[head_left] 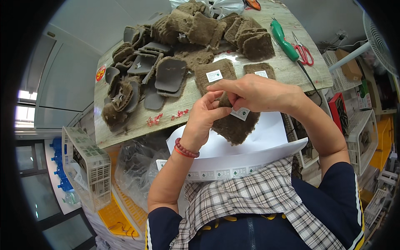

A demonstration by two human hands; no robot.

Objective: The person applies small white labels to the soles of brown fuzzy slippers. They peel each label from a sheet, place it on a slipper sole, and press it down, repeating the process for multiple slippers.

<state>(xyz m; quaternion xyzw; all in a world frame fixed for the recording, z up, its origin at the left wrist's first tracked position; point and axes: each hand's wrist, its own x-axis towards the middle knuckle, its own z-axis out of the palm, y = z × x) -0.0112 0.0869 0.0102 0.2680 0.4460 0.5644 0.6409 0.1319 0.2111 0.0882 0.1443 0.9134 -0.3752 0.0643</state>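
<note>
Over my lap, a brown fuzzy pad (pixel 234 130) hangs tilted, a small white printed label (pixel 240 113) on its face. My left hand (pixel 203 113), with a red bead bracelet at the wrist, pinches the pad's upper left edge, thumb beside the label. My right hand (pixel 260 93) curls over the top of the pad, its index finger reaching across to the left fingertips; its inner fingers are partly hidden. Just beyond lie two more labelled pads, a left one (pixel 221 68) and a right one (pixel 252 67). A white label sheet (pixel 266 131) spreads beneath my hands.
Grey-backed pads (pixel 171 74) and brown pads (pixel 187 27) are heaped across the table (pixel 141 133). At the right lie a green corded tool (pixel 284 41) and red-handled scissors (pixel 304 53). A white crate (pixel 89 171) stands left, a fan (pixel 377 37) right.
</note>
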